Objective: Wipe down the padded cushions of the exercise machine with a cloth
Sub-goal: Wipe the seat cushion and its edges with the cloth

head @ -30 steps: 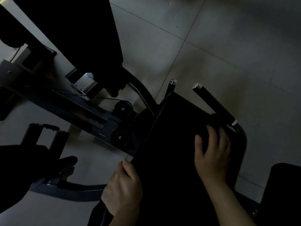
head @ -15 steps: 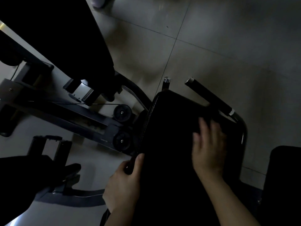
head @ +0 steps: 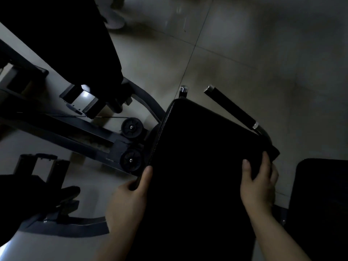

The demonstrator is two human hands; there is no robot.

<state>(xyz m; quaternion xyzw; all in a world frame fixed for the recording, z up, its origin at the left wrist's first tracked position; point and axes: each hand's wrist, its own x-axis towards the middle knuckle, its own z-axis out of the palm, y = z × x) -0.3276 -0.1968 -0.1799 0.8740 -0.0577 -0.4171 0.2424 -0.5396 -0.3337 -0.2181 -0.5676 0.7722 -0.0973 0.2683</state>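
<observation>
A black padded cushion (head: 197, 157) fills the middle of the head view, very dark. My left hand (head: 130, 200) grips its left edge, thumb on top and fingers wrapped under the rim. My right hand (head: 259, 185) lies on the cushion's right edge, fingers curled over a dark cloth (head: 273, 152). Only one corner of the cloth shows past my fingertips, and it barely stands out from the pad. A second black pad (head: 62, 44) hangs at the upper left, and another (head: 320, 204) sits at the right edge.
A black foam handle (head: 230, 107) with chrome ends juts up beside the cushion. Two pulley wheels (head: 130, 127) and a grey steel frame (head: 66, 130) lie to the left. The floor is grey tile (head: 263, 53). A person's shoe (head: 114, 19) shows at the top.
My right hand slid from the cushion's upper middle to its right edge. My left hand moved up the left edge and closed around the rim.
</observation>
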